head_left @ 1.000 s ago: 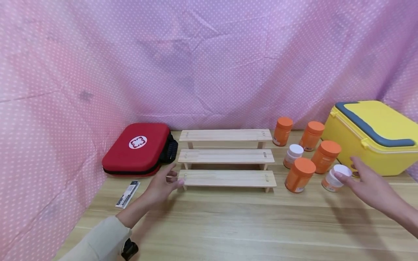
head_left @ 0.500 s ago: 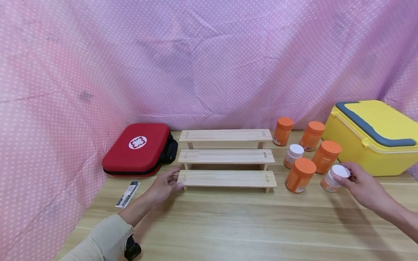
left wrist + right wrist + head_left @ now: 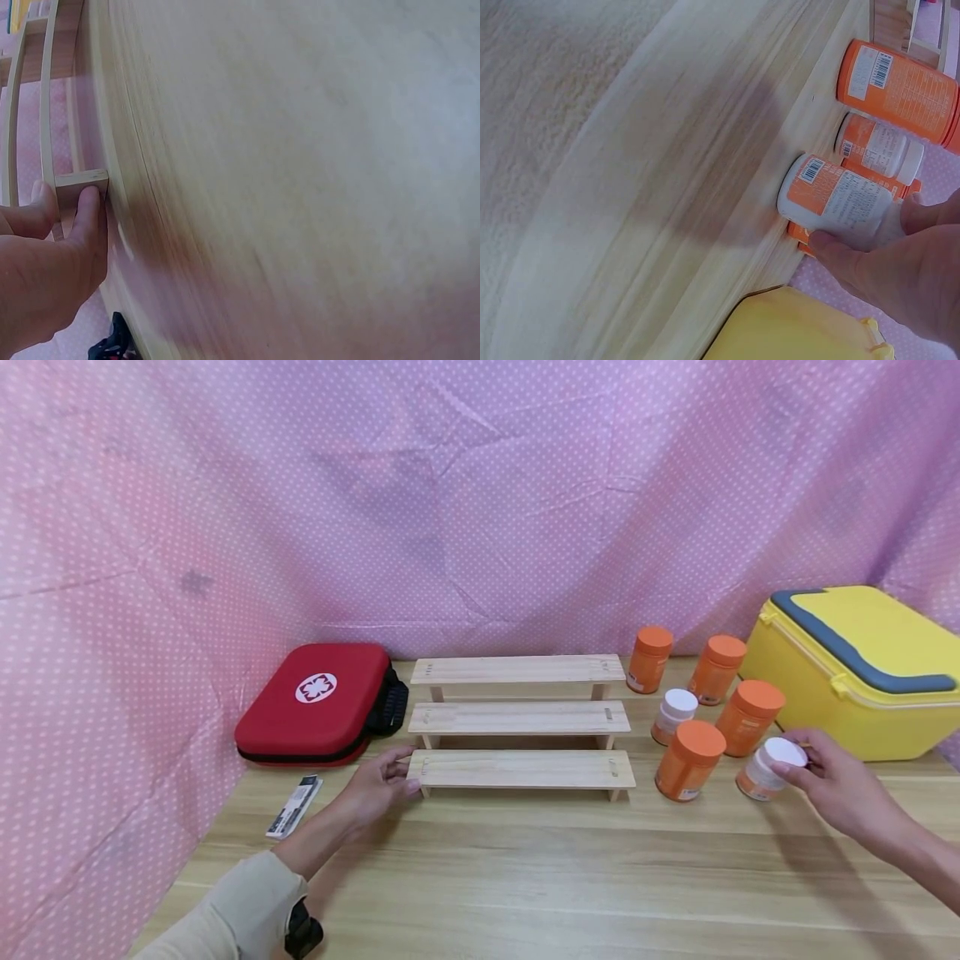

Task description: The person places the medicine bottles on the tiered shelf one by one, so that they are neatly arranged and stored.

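My right hand [image 3: 851,789] grips a small white jar [image 3: 759,777] with an orange label, thumb and fingers around its white lid. In the right wrist view the jar's [image 3: 836,199] base is right at the tabletop. My left hand [image 3: 372,792] holds the left end of a three-step wooden display rack [image 3: 521,768]. The left wrist view shows its fingertips [image 3: 88,199] against the front leg of the lowest step. A second white-lidded jar [image 3: 673,717] and several orange jars [image 3: 688,762] stand between the rack and my right hand.
Behind the right hand sits a yellow box [image 3: 847,710] with a grey-blue handle. A red first-aid case [image 3: 318,702] lies left of the rack, with a flat white packet [image 3: 294,807] in front of it. A pink dotted cloth [image 3: 480,510] hangs behind the table.
My right hand has come in from beside the white jar and taken hold of its lid. My left hand has moved slightly in against the rack's end.
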`<state>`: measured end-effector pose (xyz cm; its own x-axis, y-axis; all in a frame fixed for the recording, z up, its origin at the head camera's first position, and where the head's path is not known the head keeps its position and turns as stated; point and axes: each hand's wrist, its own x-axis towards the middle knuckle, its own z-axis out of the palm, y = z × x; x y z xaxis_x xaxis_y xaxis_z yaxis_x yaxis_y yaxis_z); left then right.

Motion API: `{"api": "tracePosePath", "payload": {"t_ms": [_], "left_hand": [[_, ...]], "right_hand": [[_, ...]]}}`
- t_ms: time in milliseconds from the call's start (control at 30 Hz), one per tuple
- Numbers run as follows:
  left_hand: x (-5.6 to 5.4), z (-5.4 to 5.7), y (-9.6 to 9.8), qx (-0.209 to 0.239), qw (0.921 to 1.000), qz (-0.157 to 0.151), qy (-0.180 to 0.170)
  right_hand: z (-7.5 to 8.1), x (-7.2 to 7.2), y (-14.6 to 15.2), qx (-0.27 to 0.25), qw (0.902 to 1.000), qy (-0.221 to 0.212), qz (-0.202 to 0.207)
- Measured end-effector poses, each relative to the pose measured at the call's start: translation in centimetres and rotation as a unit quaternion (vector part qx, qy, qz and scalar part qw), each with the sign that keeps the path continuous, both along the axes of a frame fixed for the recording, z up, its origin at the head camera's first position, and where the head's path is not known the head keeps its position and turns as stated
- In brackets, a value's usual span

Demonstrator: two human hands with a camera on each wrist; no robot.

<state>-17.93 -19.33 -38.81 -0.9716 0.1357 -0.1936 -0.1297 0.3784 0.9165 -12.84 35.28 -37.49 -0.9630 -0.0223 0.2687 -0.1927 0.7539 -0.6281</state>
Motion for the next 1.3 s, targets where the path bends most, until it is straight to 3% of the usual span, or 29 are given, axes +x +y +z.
{"api": "tracePosePath", "payload": {"t_ms": [133,267,400,500,600,700,800,900,1033,1167,1300], "left_hand": [[-0.1,0.0,-0.1,0.000,1.0000,0.004,-0.001],[0.0,0.1,0.0,-0.015,0.9998,0.011,-0.005],[-0.1,0.0,0.0,-0.007,0.9999,0.013,-0.008],[-0.1,0.1,0.0,0.005,0.9998,0.016,-0.013],[-0.1,0.1,0.0,0.004,0.9998,0.014,-0.015],[-0.1,0.1,0.0,-0.003,0.9997,0.016,-0.017],[-0.1,0.0,0.0,-0.008,0.9996,0.016,-0.020],[-0.1,0.1,0.0,0.002,0.9997,0.015,-0.021],[0.0,0.1,-0.1,0.010,0.9998,0.009,-0.016],[0.0,0.2,-0.1,0.005,0.9999,0.009,-0.013],[0.0,0.2,0.0,0.016,0.9997,0.009,-0.016]], "right_hand": [[0.4,0.0,0.3,0.003,1.0000,0.005,-0.007],[2.0,0.2,0.8,0.002,0.9997,0.017,-0.018],[4.6,0.2,1.2,-0.088,0.9955,0.036,0.008],[6.6,0.0,0.9,-0.165,0.9832,0.063,0.045],[8.5,-0.2,0.2,-0.200,0.9731,0.088,0.073],[10.4,-0.7,-0.8,-0.186,0.9745,0.101,0.074],[12.6,-1.2,-2.2,-0.129,0.9873,0.080,0.046],[14.9,-2.2,-4.2,-0.063,0.9954,0.064,0.033],[17.0,-4.4,-8.1,-0.030,0.9964,0.050,0.061],[18.0,-7.3,-13.1,-0.057,0.9910,0.028,0.118],[17.5,-10.3,-18.4,-0.114,0.9761,-0.005,0.185]]}}
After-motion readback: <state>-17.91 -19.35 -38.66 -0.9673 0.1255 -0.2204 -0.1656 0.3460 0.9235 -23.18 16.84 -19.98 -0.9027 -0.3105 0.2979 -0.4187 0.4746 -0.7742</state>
